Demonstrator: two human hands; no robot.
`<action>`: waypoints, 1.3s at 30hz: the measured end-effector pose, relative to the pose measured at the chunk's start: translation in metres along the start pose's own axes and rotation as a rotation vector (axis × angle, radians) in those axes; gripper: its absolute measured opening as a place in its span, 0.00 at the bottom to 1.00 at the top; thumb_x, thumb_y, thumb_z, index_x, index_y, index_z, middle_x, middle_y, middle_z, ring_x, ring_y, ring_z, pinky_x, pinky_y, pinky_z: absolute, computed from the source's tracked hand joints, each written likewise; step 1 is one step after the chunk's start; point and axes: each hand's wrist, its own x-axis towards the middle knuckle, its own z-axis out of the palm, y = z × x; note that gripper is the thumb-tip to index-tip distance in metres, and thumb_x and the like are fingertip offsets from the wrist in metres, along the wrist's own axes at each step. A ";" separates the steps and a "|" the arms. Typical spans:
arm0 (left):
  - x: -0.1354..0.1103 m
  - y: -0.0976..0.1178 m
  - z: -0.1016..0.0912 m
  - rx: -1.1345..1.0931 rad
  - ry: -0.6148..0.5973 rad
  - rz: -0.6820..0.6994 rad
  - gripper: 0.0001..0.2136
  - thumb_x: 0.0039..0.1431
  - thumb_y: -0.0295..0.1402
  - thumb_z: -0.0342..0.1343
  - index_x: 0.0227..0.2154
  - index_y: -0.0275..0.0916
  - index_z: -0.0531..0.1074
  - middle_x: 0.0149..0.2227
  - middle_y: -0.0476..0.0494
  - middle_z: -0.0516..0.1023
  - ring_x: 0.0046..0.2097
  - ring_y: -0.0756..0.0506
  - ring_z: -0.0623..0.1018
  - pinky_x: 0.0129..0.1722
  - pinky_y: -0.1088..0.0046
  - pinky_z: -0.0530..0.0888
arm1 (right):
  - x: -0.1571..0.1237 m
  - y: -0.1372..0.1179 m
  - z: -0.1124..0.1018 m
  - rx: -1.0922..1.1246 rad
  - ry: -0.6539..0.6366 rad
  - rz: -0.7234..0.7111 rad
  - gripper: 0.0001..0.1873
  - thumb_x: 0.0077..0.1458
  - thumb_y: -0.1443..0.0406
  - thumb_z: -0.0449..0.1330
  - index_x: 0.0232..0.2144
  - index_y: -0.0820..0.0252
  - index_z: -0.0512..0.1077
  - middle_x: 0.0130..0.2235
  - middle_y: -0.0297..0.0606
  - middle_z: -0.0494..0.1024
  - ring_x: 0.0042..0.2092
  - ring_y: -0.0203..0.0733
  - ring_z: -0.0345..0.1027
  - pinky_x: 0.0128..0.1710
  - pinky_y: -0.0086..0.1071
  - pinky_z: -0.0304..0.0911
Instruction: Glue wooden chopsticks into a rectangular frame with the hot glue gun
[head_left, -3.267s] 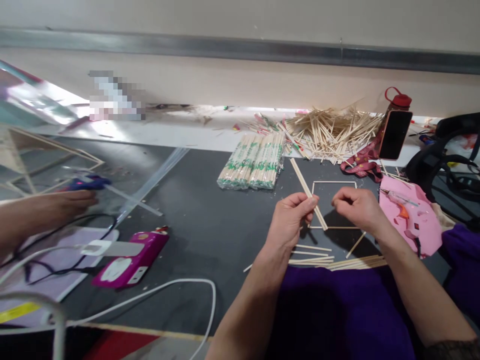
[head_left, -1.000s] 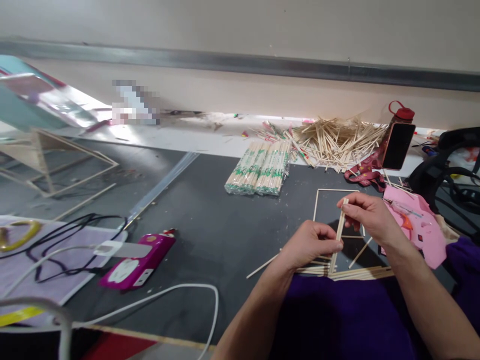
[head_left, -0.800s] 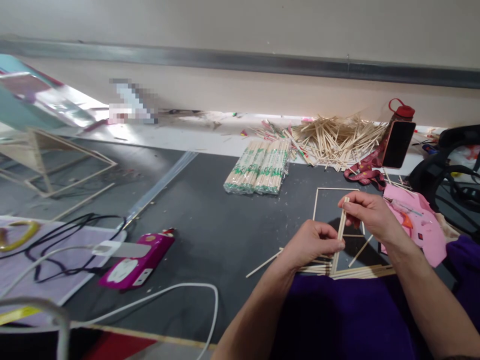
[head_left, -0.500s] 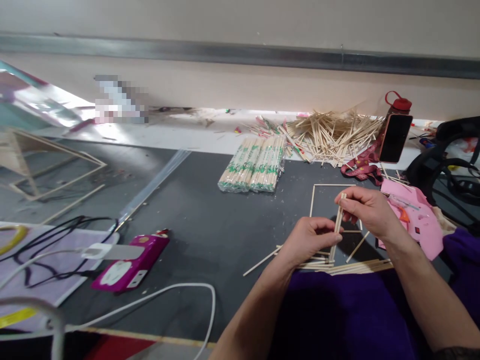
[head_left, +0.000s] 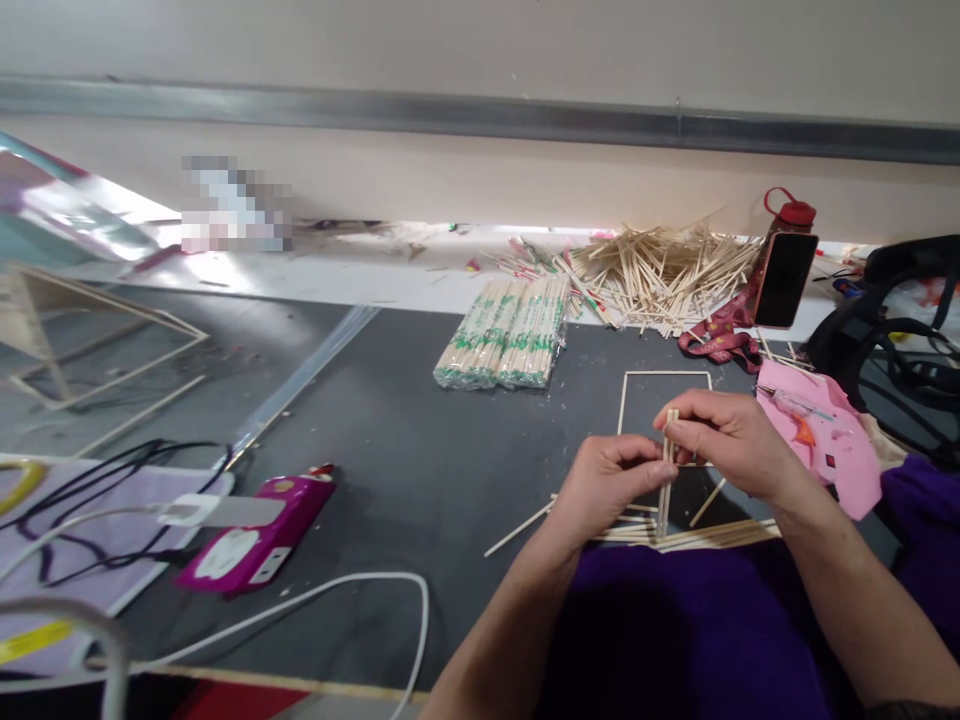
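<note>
Packets (head_left: pixel 501 335) of sticks lie beyond the left hand (head_left: pixel 609 487), which pinches several slim sticks (head_left: pixel 664 502) between thumb and fingers; a slackened pinch could let them splay and nudge the thin frame (head_left: pixel 667 373) just past both hands. The right hand (head_left: pixel 725 437) grips the sticks' top ends.

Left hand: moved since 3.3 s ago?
Yes. Against the wrapped stick packs, the left hand, holding loose sticks, has shifted rightward and nearer the purple clothing.
</note>
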 end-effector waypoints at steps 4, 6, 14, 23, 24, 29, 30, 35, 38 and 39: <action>-0.001 0.002 0.001 -0.036 -0.012 -0.045 0.09 0.43 0.37 0.64 0.21 0.36 0.78 0.21 0.50 0.73 0.26 0.52 0.69 0.28 0.76 0.65 | -0.001 0.000 -0.001 0.014 -0.006 0.011 0.09 0.56 0.63 0.55 0.28 0.60 0.72 0.25 0.31 0.73 0.26 0.31 0.67 0.26 0.25 0.61; -0.002 0.002 0.001 -0.047 -0.020 -0.059 0.08 0.42 0.37 0.65 0.21 0.36 0.78 0.21 0.50 0.73 0.26 0.52 0.69 0.28 0.76 0.66 | -0.001 0.000 -0.001 0.032 -0.012 0.019 0.09 0.56 0.63 0.56 0.28 0.60 0.72 0.26 0.31 0.73 0.26 0.31 0.67 0.26 0.25 0.61; -0.001 0.001 0.002 0.018 -0.001 -0.017 0.09 0.45 0.38 0.63 0.23 0.37 0.79 0.23 0.49 0.75 0.27 0.50 0.71 0.30 0.75 0.67 | -0.002 -0.001 -0.001 -0.019 0.015 -0.025 0.09 0.56 0.64 0.55 0.28 0.60 0.73 0.26 0.31 0.73 0.26 0.31 0.67 0.27 0.25 0.60; -0.010 0.019 -0.008 0.294 0.260 0.241 0.06 0.52 0.36 0.60 0.28 0.41 0.80 0.28 0.49 0.80 0.31 0.49 0.76 0.33 0.76 0.70 | -0.005 -0.008 0.005 -0.204 0.140 -0.173 0.11 0.58 0.65 0.54 0.42 0.58 0.74 0.33 0.35 0.77 0.34 0.35 0.70 0.35 0.29 0.63; -0.009 0.019 -0.012 0.318 0.369 0.268 0.06 0.52 0.36 0.60 0.29 0.42 0.80 0.30 0.49 0.81 0.32 0.48 0.77 0.35 0.75 0.71 | -0.005 -0.006 0.006 -0.217 0.136 -0.153 0.13 0.58 0.64 0.54 0.44 0.58 0.73 0.34 0.35 0.77 0.34 0.35 0.70 0.35 0.30 0.63; 0.005 0.007 -0.034 0.490 0.788 0.410 0.06 0.54 0.36 0.59 0.32 0.43 0.80 0.35 0.51 0.82 0.36 0.48 0.79 0.39 0.75 0.72 | -0.002 0.003 0.010 -0.371 0.000 -0.141 0.10 0.57 0.65 0.55 0.38 0.59 0.75 0.36 0.38 0.80 0.37 0.37 0.72 0.38 0.31 0.63; 0.008 0.003 -0.038 0.539 0.805 0.429 0.07 0.55 0.37 0.59 0.33 0.43 0.80 0.35 0.50 0.83 0.36 0.48 0.79 0.39 0.76 0.72 | -0.002 0.005 0.010 -0.400 -0.027 -0.155 0.10 0.58 0.65 0.55 0.38 0.59 0.75 0.37 0.38 0.80 0.38 0.38 0.72 0.38 0.31 0.63; 0.020 -0.017 -0.048 0.791 0.713 0.334 0.07 0.56 0.36 0.57 0.32 0.44 0.80 0.32 0.49 0.82 0.32 0.48 0.78 0.35 0.75 0.71 | 0.000 0.007 0.012 -0.488 -0.078 -0.144 0.10 0.58 0.66 0.55 0.37 0.59 0.76 0.37 0.39 0.81 0.39 0.38 0.73 0.39 0.31 0.62; 0.023 -0.021 -0.049 0.789 0.736 0.314 0.08 0.56 0.37 0.56 0.33 0.44 0.80 0.33 0.49 0.82 0.32 0.48 0.78 0.36 0.74 0.71 | 0.000 0.007 0.012 -0.510 -0.100 -0.118 0.10 0.58 0.66 0.55 0.37 0.59 0.76 0.37 0.39 0.80 0.39 0.38 0.73 0.39 0.31 0.62; 0.024 -0.021 -0.049 0.772 0.755 0.318 0.08 0.56 0.38 0.56 0.33 0.44 0.80 0.34 0.49 0.82 0.33 0.48 0.78 0.37 0.74 0.71 | 0.000 0.007 0.012 -0.510 -0.108 -0.115 0.10 0.58 0.65 0.55 0.37 0.59 0.76 0.38 0.39 0.80 0.39 0.38 0.73 0.39 0.31 0.62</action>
